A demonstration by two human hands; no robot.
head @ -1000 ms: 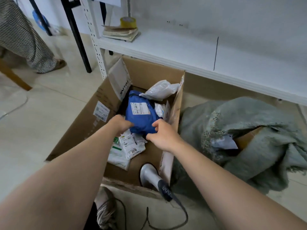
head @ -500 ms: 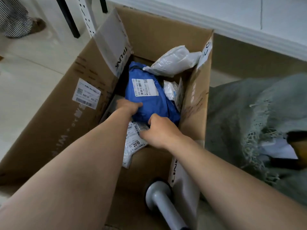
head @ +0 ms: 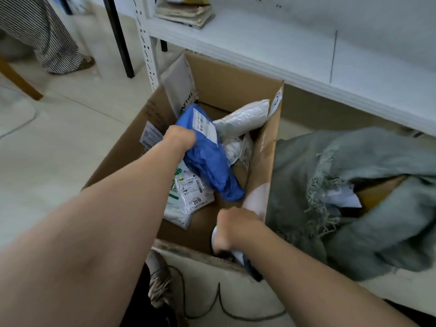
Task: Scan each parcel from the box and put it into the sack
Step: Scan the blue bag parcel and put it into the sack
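An open cardboard box [head: 226,79] stands on the floor in front of me. My left hand [head: 180,141] grips a blue parcel [head: 210,161] with a white label and holds it up inside the box. White parcels lie under and behind it: one with a "2019" label [head: 188,197] and a crinkled one [head: 243,118] at the back. My right hand [head: 232,228] grips the handle of the white scanner [head: 237,253] at the box's near right corner; most of the scanner is hidden by the hand. The grey-green sack [head: 354,197] lies to the right of the box.
A white metal shelf [head: 283,50] runs behind the box, with a stack of papers [head: 186,14] on it. The scanner's black cable [head: 219,303] trails on the floor near my shoe [head: 160,279]. Another person's striped clothing [head: 40,34] shows at far left.
My left hand has lifted the blue parcel up and tilted it. My right hand let go of the parcel, drew back to the box's near corner and took hold of the scanner.
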